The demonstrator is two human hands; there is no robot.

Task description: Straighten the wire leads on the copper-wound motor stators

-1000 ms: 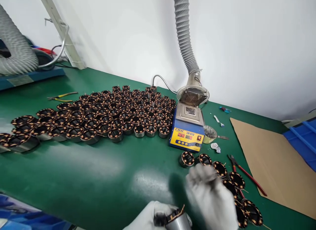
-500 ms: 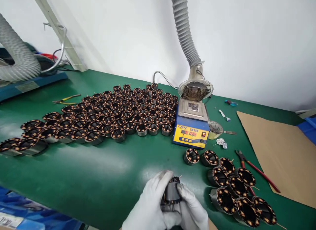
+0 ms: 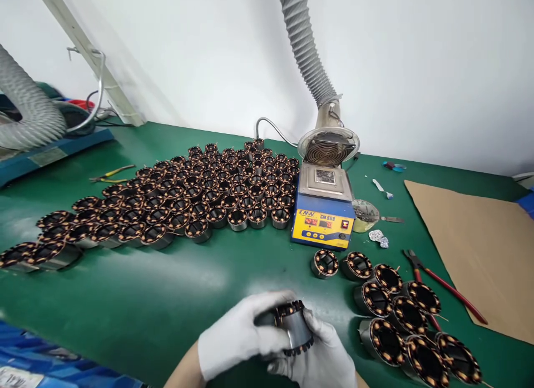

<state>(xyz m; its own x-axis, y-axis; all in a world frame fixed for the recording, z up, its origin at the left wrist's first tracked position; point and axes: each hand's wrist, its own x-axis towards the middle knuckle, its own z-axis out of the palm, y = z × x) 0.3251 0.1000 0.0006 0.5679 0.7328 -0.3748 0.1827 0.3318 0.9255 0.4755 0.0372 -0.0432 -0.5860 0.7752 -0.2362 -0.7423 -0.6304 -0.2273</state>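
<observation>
At the near edge of the green counter (image 3: 167, 299), both my white-gloved hands are wrapped around one grey metal stator with copper windings (image 3: 292, 332); left hand (image 3: 237, 338) closes over its upper left side, right hand (image 3: 321, 360) cups it from below and right, so both grips are shut on that part. It's off the counter surface, lying tilted with the wound end facing up and away from me. Change: a second ago my right hand was raised and blurred above the small cluster while the stator sat low in the left hand alone; half a second ago both hands had it upright; now it's rolled onto its side and the left hand has slid further over it. My read: pickup is done and I'm into turning or inspecting the piece, not yet near the tool. Just right of my hands sits a small cluster of like wound stators (image 3: 396, 316), with red-handled cutters (image 3: 442, 285) beside them. Further back, the blue and yellow solder pot unit (image 3: 323, 210) stands under the grey ribbed extraction hose (image 3: 306, 49). Left of the pot, a big packed field of the same stators (image 3: 167, 199) covers the counter. A brown cardboard sheet (image 3: 475, 249) lies far right, yellow-handled pliers (image 3: 110, 174) far left.
</observation>
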